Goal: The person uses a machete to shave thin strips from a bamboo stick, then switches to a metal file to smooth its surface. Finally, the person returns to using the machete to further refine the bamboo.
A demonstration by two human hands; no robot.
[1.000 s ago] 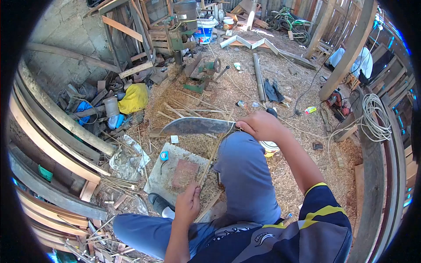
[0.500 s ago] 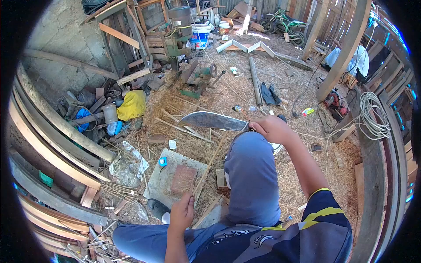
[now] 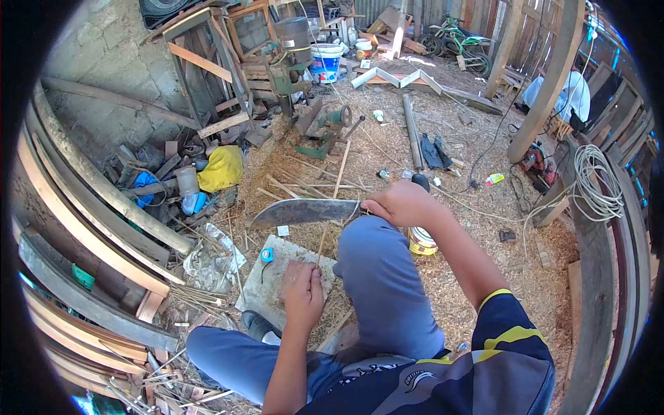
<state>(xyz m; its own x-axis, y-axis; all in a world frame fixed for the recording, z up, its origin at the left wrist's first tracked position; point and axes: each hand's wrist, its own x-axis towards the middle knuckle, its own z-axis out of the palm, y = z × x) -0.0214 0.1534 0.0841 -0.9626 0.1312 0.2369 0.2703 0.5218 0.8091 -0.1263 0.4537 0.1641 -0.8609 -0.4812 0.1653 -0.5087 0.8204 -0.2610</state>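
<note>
My right hand [image 3: 398, 203] is wrapped round the dark handle of a machete [image 3: 297, 211], just above my raised knee. Its broad, worn blade points left, almost level. In my closed left hand [image 3: 304, 296] is a thin wooden stick [image 3: 323, 242], which slants up and away from me. The blade crosses over the stick, and the stick's far part shows beyond the blade's upper edge. Below my left hand lies a flat grey board [image 3: 257, 294] with a blue tape measure [image 3: 267, 255] on it.
Sawdust and loose sticks [image 3: 280, 185] cover the ground ahead. A green metal machine [image 3: 321, 135] stands beyond them. Long curved planks [image 3: 83, 221] lean along the left. At the right are a wooden post [image 3: 550, 83] and a coiled cable [image 3: 593, 183]. A small bucket [image 3: 422, 242] stands beside my knee.
The machete has shifted left and slightly down, its blade now more level. My left hand has come up and right with the stick, whose far end now reaches past the blade.
</note>
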